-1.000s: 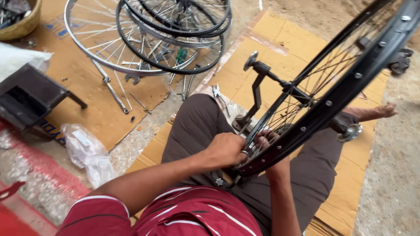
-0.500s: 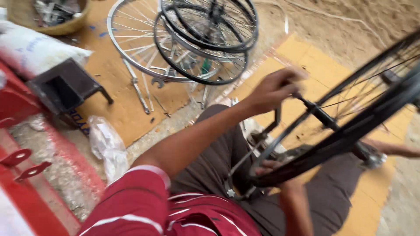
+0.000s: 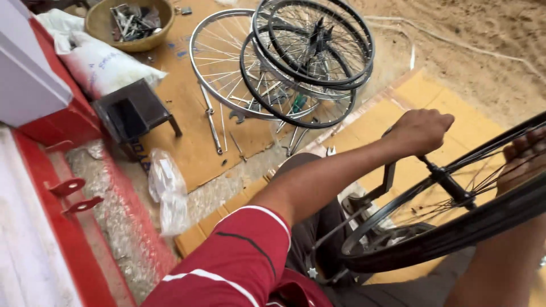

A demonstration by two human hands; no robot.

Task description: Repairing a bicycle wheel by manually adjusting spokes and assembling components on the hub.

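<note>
Two hands work on one black bicycle wheel, which stands tilted across the seated person's lap, above the yellow cardboard at the right side of the ground. The left hand is closed in a fist around the top of a dark metal stand or handle that rises beside the wheel's axle; exactly what part it clasps is hidden by the fingers. The right hand lies behind the spokes near the rim, its fingers curled toward them; whether it actually grips a spoke or the rim cannot be told.

By judgement, the step in hand is steadying the wheel on its axle mount while the spokes or rim are checked. The next move would call for a firm hold with the left hand and a light turn of the rim by the right.

Well apart, on the brown cardboard toward the far edge, lie several stacked wheels, loose spokes, a small dark stool, a basket of metal parts, a white sack and a clear plastic bag.
</note>
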